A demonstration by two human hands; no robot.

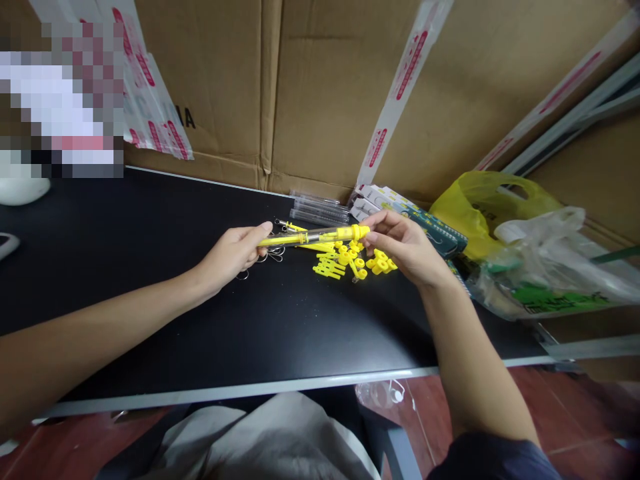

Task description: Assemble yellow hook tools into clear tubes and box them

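Note:
Both hands hold a slim clear tube (314, 236) with yellow parts inside and a yellow end cap, nearly level above the table. My left hand (237, 252) pinches its left end between thumb and fingers. At the right end, my right hand (406, 244) has thumb and fingertips closed on the yellow cap (359, 232). Beneath the tube lie loose small yellow plastic pieces (330, 265), some flat and some round. More round yellow pieces (381, 262) sit close below my right hand. Thin bent metal wires (275, 254) stick out near my left hand.
Several clear tubes (320, 210) lie at the back by a cardboard wall (325, 87). Printed boxes (420, 217) are stacked right of them. A yellow plastic bag (465, 207) and a white plastic bag (560, 267) occupy the right side. The black table's (280, 347) front edge is pale.

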